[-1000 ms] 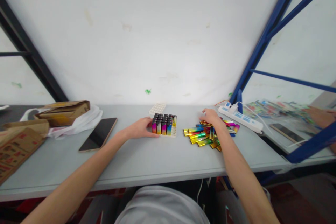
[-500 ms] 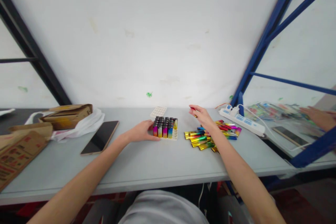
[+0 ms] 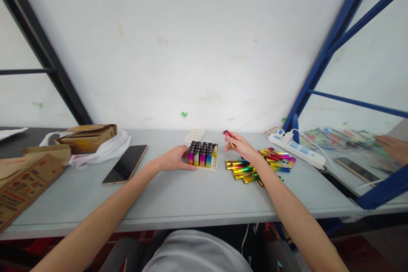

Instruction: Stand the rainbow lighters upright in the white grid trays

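Note:
My left hand (image 3: 174,159) is wrapped round the left side of a white slotted tray (image 3: 214,166), thumb in front and fingers behind. Upright lighters (image 3: 200,155) with black tops and shiny coloured bodies fill most of it; bare slots show along its right side. Just right of the tray, my right hand (image 3: 242,148) pinches one red and gold lighter (image 3: 228,136), held tilted above the table. Under and beside my right forearm lies a loose pile of metallic lighters (image 3: 245,173), mostly gold, red, green and blue.
Behind the filled tray lies a second white slotted tray (image 3: 194,135). A phone (image 3: 125,165) and cardboard boxes (image 3: 87,139) are to the left. A power strip (image 3: 298,149) stands right, near a blue frame (image 3: 307,80). Beyond it, another person's hand (image 3: 390,146) is over plastic-wrapped items.
My right hand has moved left toward the tray, and the lighter in it now points up and shows more clearly. My left hand stays at the tray. The view has shifted slightly.

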